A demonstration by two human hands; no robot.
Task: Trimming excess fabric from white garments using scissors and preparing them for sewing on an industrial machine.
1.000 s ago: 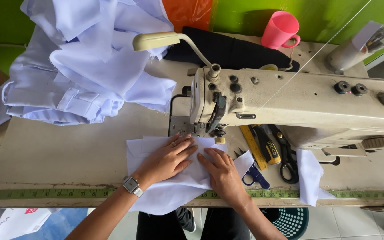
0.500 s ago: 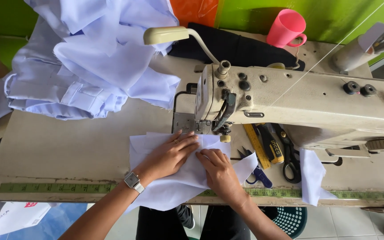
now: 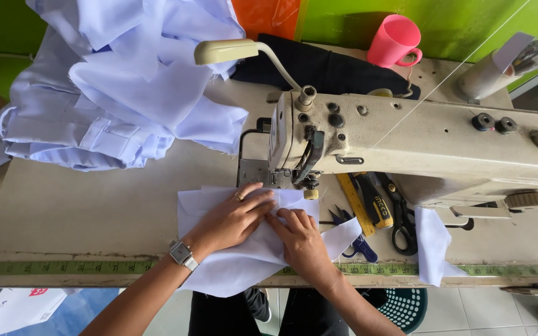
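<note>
— At a worn table (image 3: 82,218), what is lying near the sewing machine (image 3: 406,143)?

— White cloth (image 3: 238,264); left hand (image 3: 231,219) and right hand (image 3: 303,239) are pressing it flat, fingers released, grasping nothing.

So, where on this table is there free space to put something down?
Bare tabletop lies between the heap of pale blue garments, the white cloth and the tape-measure strip. Right of the needle it is crowded: scissors, ruler.
</note>
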